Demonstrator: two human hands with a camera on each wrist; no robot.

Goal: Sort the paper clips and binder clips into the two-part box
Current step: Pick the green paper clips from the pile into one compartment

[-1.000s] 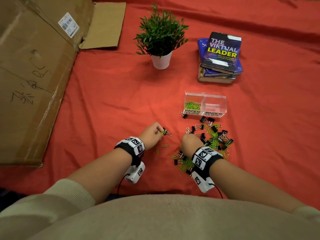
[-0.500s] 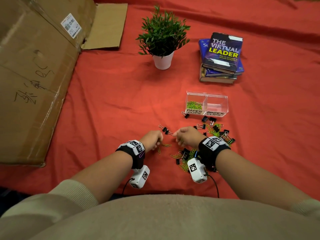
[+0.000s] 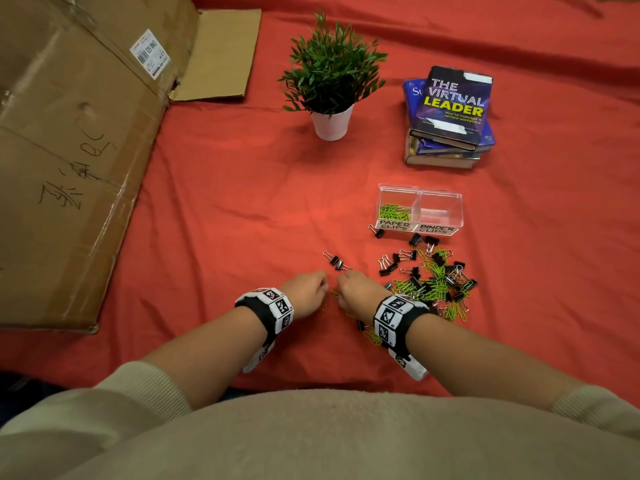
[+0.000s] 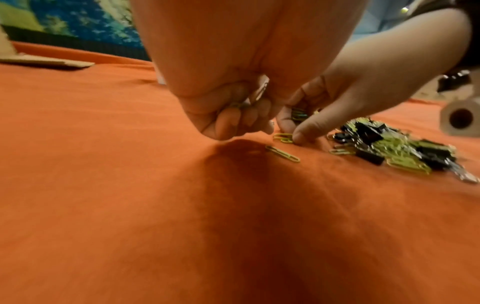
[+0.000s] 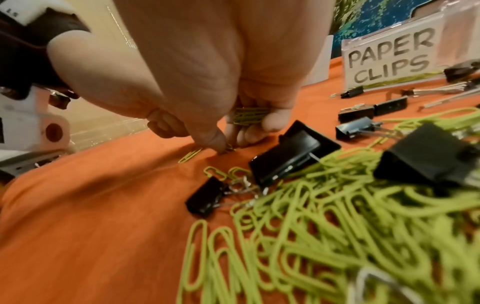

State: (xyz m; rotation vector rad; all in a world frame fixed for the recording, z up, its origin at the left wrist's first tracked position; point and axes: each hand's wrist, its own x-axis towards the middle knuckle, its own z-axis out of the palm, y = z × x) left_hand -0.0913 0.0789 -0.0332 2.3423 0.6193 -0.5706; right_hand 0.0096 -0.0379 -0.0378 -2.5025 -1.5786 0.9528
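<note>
A flattened cardboard box [image 3: 69,161] lies far left. The left hand [image 3: 306,292] curls round a few paper clips [image 4: 249,98]. Just beside it, the right hand [image 3: 358,289] grips a green paper-clip bundle [image 5: 250,116]. Farther right, mixed clips [image 3: 433,275] lie before the two-part box [image 3: 420,211].

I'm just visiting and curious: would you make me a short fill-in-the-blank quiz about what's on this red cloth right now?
1. The two-part box holds green paper clips in the half labelled ____ CLIPS.
2. The half labelled BINDER CLIPS is ____.
3. The right hand holds a bunch of green ____ clips against its palm.
4. The binder clips on the cloth are ____ in colour.

Missing words: PAPER; empty; paper; black
</note>
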